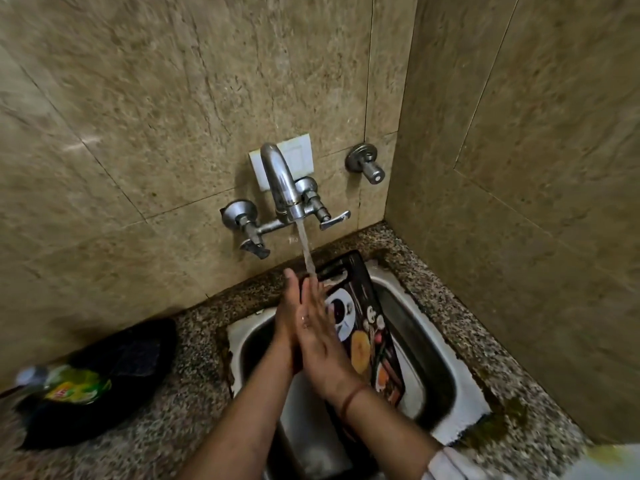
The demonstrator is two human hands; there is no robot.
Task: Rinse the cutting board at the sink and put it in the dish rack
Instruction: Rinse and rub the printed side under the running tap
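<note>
- Cutting board: dark, printed with food pictures, stands on edge in the sink, tilted, top end with handle slot leaning toward the back rim near the wall, lower end down in the basin.
- Left hand: flat, fingers straight and together, pressed palm-to-palm against the other hand; not gripping anything.
- Right hand: flat too, fingers straight and together, fingertips up under the water; ring on one finger, reddish thread band at the wrist. Back of this hand sits in front of the board's left part; cannot tell if it touches the board.
- Both hands are just left of the board, over the basin, forearms coming up from the bottom edge of the view.
- Tap: chrome, wall-mounted, two lever handles either side; water stream runs down onto the fingertips and the board's upper end.
- Separate chrome valve on the wall, right of the tap; white plate behind the spout.
- Sink is steel, set in a speckled granite counter, corner of tan tiled walls.
- Left on the counter: black holder with a green-labelled bottle lying in it, blurred; label unreadable.
- Stains on the counter at the sink's right edge.
</note>
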